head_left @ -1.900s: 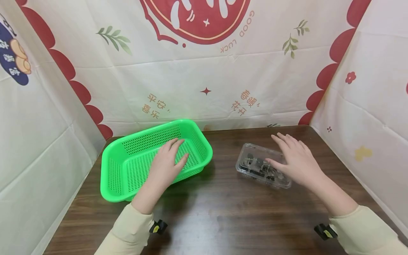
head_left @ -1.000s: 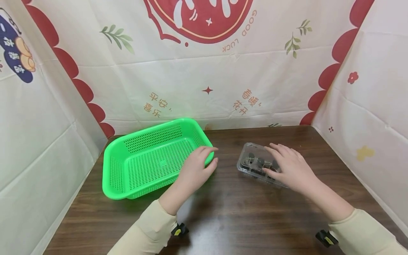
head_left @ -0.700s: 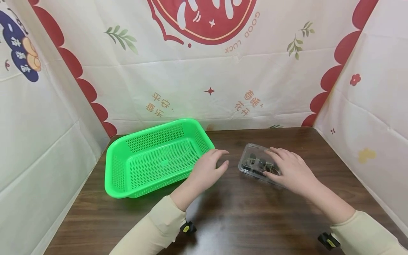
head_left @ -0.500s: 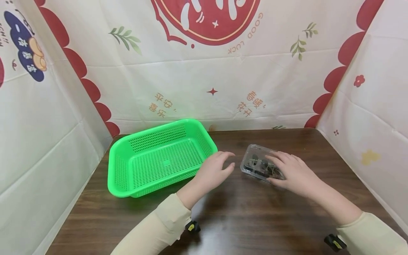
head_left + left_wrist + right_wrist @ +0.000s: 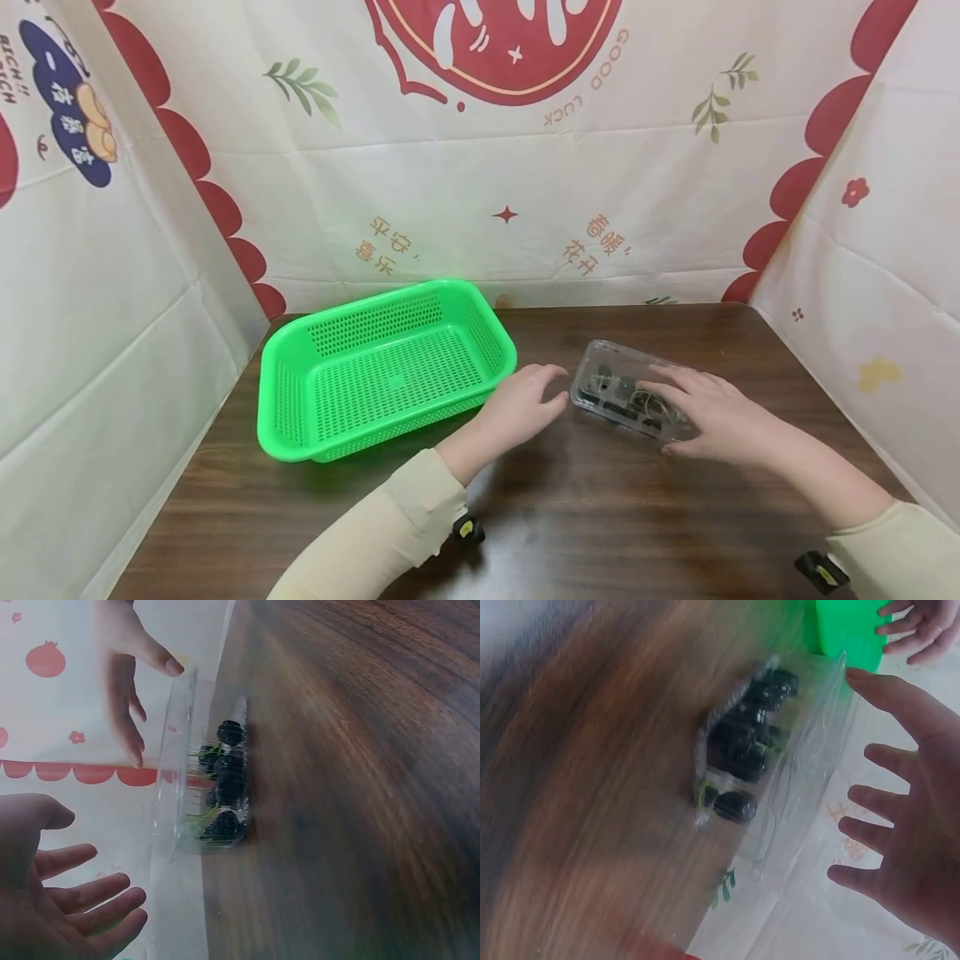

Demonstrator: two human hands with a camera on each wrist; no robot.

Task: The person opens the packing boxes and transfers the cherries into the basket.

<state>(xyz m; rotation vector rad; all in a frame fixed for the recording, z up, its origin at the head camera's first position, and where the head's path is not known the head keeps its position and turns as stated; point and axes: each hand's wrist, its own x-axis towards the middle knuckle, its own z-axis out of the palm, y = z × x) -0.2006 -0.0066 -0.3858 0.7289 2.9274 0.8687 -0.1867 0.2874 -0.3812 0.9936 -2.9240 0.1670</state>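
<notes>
A lidded clear plastic box (image 5: 611, 367) sits on the right half of the table. Inside are several dark, roundish, berry-like pieces (image 5: 229, 784) with thin green stems. My left hand (image 5: 521, 408) is just left of the box, fingers loosely spread, holding nothing. At the box's right end, my right hand (image 5: 723, 421) hangs with parted fingers, overlapping the lid in the head view. In the right wrist view, the thumb of the right hand (image 5: 926, 817) comes close to the lid's edge, while its other fingers stand apart from the box.
A green perforated basket (image 5: 277, 333) with nothing in it stands on the back left of the brown wooden table (image 5: 570, 517). Printed cloth walls (image 5: 450, 183) close off the back and both sides of the table.
My left hand has moved from over the basket rightward to beside the box. My right hand has drawn slightly right over the box's end. Box and basket stay put; the head view shifts slightly.
</notes>
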